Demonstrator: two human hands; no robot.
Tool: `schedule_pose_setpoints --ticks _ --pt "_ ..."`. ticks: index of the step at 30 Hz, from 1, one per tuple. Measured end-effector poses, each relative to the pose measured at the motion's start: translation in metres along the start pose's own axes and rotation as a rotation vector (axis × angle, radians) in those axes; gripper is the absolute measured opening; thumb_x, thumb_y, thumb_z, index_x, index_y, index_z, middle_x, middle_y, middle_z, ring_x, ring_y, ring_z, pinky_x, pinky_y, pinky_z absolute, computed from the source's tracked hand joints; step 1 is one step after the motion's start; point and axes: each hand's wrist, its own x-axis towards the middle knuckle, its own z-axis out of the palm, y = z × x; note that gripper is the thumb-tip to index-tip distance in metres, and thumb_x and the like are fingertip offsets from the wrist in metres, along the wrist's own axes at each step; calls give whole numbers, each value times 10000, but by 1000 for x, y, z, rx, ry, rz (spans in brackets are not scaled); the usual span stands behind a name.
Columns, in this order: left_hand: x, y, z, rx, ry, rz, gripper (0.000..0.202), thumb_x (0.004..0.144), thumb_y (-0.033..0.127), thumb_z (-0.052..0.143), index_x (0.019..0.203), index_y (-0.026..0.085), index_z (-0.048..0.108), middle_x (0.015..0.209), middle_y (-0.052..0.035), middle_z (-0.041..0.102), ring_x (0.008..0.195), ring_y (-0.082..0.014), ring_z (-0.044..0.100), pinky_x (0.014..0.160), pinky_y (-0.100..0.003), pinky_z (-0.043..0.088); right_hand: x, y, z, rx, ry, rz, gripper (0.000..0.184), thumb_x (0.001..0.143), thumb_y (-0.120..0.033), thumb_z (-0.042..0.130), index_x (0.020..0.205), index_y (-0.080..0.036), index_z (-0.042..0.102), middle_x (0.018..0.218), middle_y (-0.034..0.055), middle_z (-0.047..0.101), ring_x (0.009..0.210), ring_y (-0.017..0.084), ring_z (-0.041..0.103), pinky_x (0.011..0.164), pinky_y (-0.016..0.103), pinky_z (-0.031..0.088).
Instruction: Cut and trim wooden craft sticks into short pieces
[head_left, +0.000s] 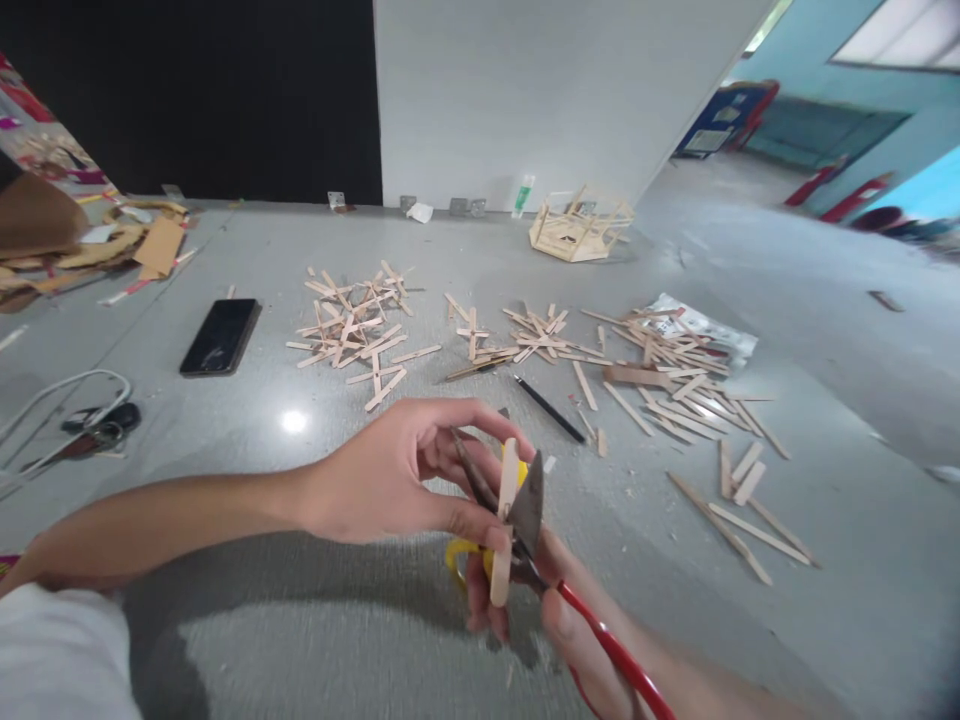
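Note:
My left hand (397, 475) pinches a pale wooden craft stick (506, 520) and holds it upright between thumb and fingers. My right hand (555, 615) grips scissors (525, 510) with a red and a yellow handle; their dark blades are parted around the stick, near its upper part. Both hands hover low over a grey floor (300, 620). The right hand's fingers are partly hidden behind the blades and the stick.
Heaps of craft sticks lie ahead: one at centre left (352, 325), one in the middle (525, 340), a large one at right (675, 370). A black pen (550, 410), a dark phone (220, 335), a stick-built frame (579, 228), cardboard scraps (112, 245) and cables (67, 420) lie around.

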Motion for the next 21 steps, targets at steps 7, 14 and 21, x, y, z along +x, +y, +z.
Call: schedule_pose_setpoints --ticks 7,14,21 --pt "0 -1 -1 21 19 18 481 669 139 994 1032 171 680 832 2 780 758 -125 750 790 -221 577 -2 2 -1 -26 0 -29 455 1063 -641 476 1152 -206 574 1027 98 619 861 203 601 776 375 549" --pt "-1 -5 0 55 32 98 482 731 88 927 1131 184 676 846 5 784 786 -142 767 808 -244 599 3 -5 3 31 13 -50 395 1071 -604 479 1101 -215 535 993 89 602 834 192 595 690 325 535" --pt "-2 2 0 124 59 6 496 685 109 952 1136 162 754 808 -9 781 768 -165 762 768 -254 603 1 -10 0 -62 -32 -42 475 1073 -639 427 1101 -196 599 950 87 620 778 184 590 710 339 547"
